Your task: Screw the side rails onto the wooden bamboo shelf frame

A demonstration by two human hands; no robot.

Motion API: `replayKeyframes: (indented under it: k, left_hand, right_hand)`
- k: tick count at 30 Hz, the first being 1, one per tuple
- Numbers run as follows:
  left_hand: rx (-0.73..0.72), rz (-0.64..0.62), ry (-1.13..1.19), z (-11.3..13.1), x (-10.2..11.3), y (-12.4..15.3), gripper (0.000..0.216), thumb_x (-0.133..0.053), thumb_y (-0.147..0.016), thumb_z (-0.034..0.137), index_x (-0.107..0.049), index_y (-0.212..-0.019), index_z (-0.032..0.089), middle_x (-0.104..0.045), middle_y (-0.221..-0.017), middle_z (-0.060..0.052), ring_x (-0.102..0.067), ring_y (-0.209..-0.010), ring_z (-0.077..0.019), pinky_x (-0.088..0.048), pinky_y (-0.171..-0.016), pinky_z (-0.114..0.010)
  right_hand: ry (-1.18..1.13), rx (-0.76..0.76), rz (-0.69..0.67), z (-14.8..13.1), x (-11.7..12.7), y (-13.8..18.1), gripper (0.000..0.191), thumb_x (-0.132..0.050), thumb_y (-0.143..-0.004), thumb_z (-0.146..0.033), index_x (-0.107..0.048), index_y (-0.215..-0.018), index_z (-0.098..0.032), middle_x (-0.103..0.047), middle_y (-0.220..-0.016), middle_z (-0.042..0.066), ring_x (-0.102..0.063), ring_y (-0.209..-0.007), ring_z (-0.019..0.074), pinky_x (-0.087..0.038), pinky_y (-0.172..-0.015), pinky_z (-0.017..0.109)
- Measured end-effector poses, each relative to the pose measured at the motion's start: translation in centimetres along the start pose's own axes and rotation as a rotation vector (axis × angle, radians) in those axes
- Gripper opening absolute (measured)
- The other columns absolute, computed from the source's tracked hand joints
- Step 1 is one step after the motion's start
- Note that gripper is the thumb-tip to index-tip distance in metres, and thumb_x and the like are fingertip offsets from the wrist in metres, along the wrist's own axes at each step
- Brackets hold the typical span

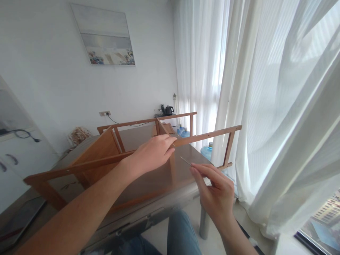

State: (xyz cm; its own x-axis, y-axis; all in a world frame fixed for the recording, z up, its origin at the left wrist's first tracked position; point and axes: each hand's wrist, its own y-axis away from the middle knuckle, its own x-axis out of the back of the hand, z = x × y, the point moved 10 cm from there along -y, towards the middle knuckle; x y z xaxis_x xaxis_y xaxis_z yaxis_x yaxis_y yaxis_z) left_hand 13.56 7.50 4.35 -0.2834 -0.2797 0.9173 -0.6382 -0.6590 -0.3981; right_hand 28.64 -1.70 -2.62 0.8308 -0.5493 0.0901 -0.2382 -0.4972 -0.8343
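Note:
A brown wooden frame (209,136), like a small shelf unit with long rails and crosspieces, lies on its side on the table. My left hand (155,150) reaches across it, its fingers and thumb closed around the near upper rail at a joint with a crosspiece. A small bright spot, perhaps a screw, shows by the fingertips. To the right, my right hand (216,189) pinches a thin metal rod (185,161) between thumb and fingers. The rod looks like a hex key; its free tip points left toward the joint, apart from the wood.
The table (156,177) bears the frame, with a dark flat tablet-like thing (22,219) at the left. Blue water jugs (206,151) stand by the white curtains (255,106). A black kettle (169,110) sits at the back. My knees are below the table edge.

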Motion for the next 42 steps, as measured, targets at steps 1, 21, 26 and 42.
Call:
replayKeyframes:
  k: [1,21,26,42]
  left_hand:
    - [0.001,0.001,0.000,0.0,0.0,0.0,0.037,-0.046,-0.104,0.032,-0.060,-0.137,0.021,-0.069,-0.130,-0.010,-0.064,-0.124,-0.0274,-0.051,-0.106,-0.042]
    - [0.012,0.007,-0.016,-0.5,-0.4,0.0,0.035,-0.047,-0.104,0.032,-0.060,-0.134,0.021,-0.068,-0.135,-0.008,-0.063,-0.128,-0.0277,-0.048,-0.113,-0.046]
    - [0.022,0.003,-0.012,-0.3,-0.3,0.0,0.035,-0.046,-0.104,0.031,-0.060,-0.134,0.021,-0.068,-0.135,-0.009,-0.063,-0.129,-0.0276,-0.049,-0.112,-0.045]
    - [0.037,-0.006,-0.021,-0.3,-0.5,0.1,0.036,-0.042,-0.104,0.028,-0.058,-0.135,0.021,-0.070,-0.126,-0.009,-0.067,-0.117,-0.0245,-0.053,-0.094,-0.035]
  right_hand:
    - [0.019,0.036,0.003,-0.4,-0.2,-0.6,0.013,-0.071,-0.094,-0.018,-0.078,-0.102,-0.025,-0.077,-0.094,0.001,-0.070,-0.075,0.0131,-0.056,-0.068,0.024]
    - [0.222,0.260,-0.012,-2.6,-2.9,-3.0,0.010,-0.067,-0.097,-0.017,-0.076,-0.099,-0.021,-0.075,-0.088,0.000,-0.069,-0.072,0.0110,-0.053,-0.065,0.023]
    - [0.270,0.322,0.006,-3.9,-3.0,-2.9,0.010,-0.067,-0.097,-0.017,-0.076,-0.098,-0.021,-0.074,-0.080,0.000,-0.066,-0.067,0.0123,-0.050,-0.062,0.025]
    - [0.086,0.201,-0.069,-3.3,-3.8,-3.0,0.011,-0.073,-0.093,-0.019,-0.082,-0.094,-0.025,-0.080,-0.077,-0.002,-0.069,-0.057,0.0106,-0.049,-0.052,0.022]
